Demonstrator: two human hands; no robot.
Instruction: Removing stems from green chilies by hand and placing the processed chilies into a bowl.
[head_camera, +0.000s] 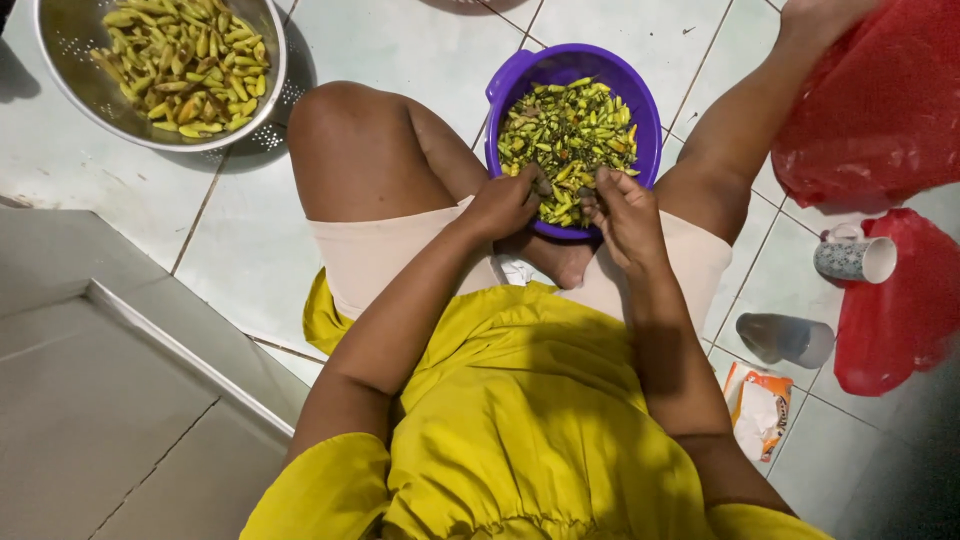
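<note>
While the round purple plastic bowl (510, 85) of small green chillies (570, 125) is resting on the tiled floor (400, 50) between the knees, the left hand (507, 205) and right hand (622, 212) are pinching chillies with clenched fingers (590, 205) at its near rim.

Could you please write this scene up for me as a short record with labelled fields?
Setting: person seated on a tiled floor, legs apart
Left hand: at the near rim of the purple bowl, fingers closed on something small, cannot tell what
Right hand: at the same rim, fingertips pinching among the green chillies
Metal colander: upper left, holds more chillies, paler and yellowish
To the person's right: red plastic bags, patterned mug on its side, overturned glass, small packet
Clothing: yellow top
</note>
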